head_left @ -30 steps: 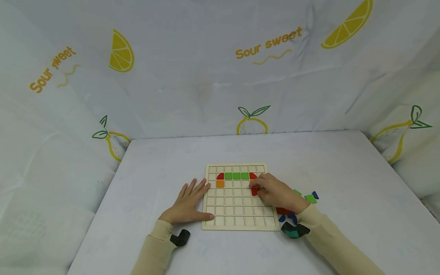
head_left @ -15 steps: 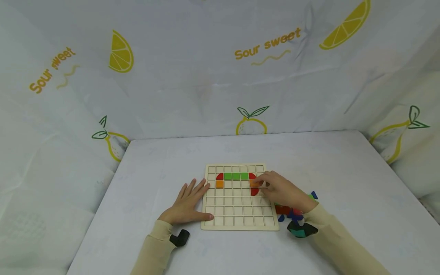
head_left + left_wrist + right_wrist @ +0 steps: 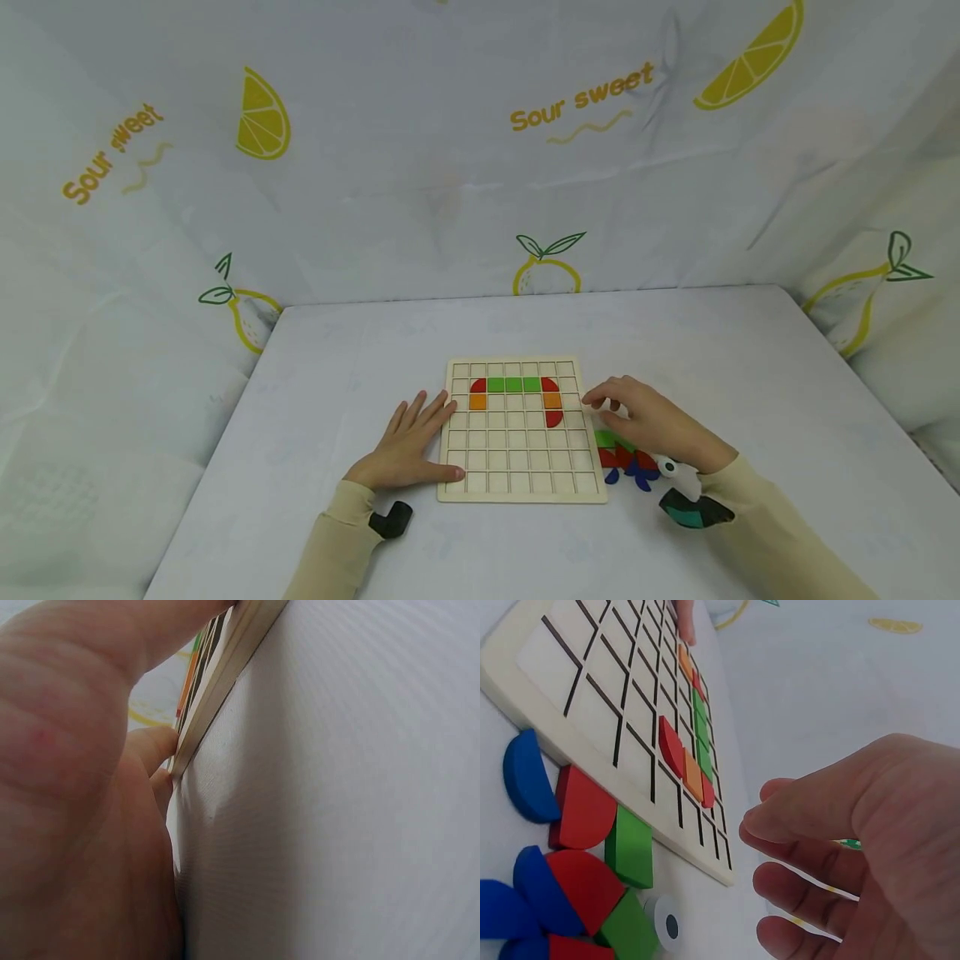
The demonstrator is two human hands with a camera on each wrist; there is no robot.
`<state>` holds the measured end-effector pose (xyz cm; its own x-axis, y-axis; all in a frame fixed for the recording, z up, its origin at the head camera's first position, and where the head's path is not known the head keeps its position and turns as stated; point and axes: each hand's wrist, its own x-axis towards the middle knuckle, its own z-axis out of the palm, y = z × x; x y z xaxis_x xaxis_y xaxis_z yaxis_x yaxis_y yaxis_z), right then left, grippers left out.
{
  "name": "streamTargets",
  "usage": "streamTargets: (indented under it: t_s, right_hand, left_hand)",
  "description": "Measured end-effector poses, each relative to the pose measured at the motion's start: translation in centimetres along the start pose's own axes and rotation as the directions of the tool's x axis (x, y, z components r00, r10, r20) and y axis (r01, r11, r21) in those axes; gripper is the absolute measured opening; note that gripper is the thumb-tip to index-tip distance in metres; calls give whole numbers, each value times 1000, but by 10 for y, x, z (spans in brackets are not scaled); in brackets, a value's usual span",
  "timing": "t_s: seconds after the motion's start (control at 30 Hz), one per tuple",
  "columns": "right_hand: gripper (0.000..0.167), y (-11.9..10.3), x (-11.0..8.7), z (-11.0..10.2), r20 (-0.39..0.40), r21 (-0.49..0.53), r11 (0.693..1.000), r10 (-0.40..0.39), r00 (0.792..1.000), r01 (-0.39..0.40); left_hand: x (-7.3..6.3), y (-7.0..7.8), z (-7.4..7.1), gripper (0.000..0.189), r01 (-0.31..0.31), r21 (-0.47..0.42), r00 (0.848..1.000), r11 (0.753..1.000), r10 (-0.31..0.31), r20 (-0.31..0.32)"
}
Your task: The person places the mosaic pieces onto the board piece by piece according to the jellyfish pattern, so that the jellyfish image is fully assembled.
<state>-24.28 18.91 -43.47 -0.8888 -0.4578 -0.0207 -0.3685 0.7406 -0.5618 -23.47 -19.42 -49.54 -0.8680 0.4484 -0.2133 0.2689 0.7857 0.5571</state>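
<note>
In the head view, a pale gridded board (image 3: 521, 450) lies flat on the white surface (image 3: 525, 550). The left hand (image 3: 408, 446) is spread wide at the board's left side, its thumb and some fingertips touching the edge. The right hand (image 3: 651, 421) hangs just beyond the right edge, off the board, its fingers loosely bent and bare of any piece. The two hands are well apart, one on each side of the board.

In the second row from the top, three green tiles (image 3: 513, 385) sit between two rounded red pieces (image 3: 477, 386). An orange tile (image 3: 477, 402) is directly below the left red piece and another orange tile (image 3: 552, 401) below the right one; under the latter sits a third red piece (image 3: 554, 418). Behind the surface, a white cloth (image 3: 442, 192) carries printed lemons and "Sour sweet" lettering.

In the left wrist view, the palm fills the left side, and the thumb and a finger meet the board's rim.

In the right wrist view, the thumb and forefinger are close together with the other fingers curled below. A loose pile of red, green and blue pieces (image 3: 583, 889) lies along the board's near edge, overlapping, with a dark-centred white disc (image 3: 660, 922) beside it.
</note>
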Motion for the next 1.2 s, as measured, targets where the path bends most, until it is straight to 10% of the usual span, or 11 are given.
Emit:
streamTargets:
  t_s: [1.2]
  right_hand:
    - [18,30,-37,-5,188,-150,966,236,954,-209]
  left_hand:
    - [0,-5,4,109,4,-15,1000,1000,-4,-1]
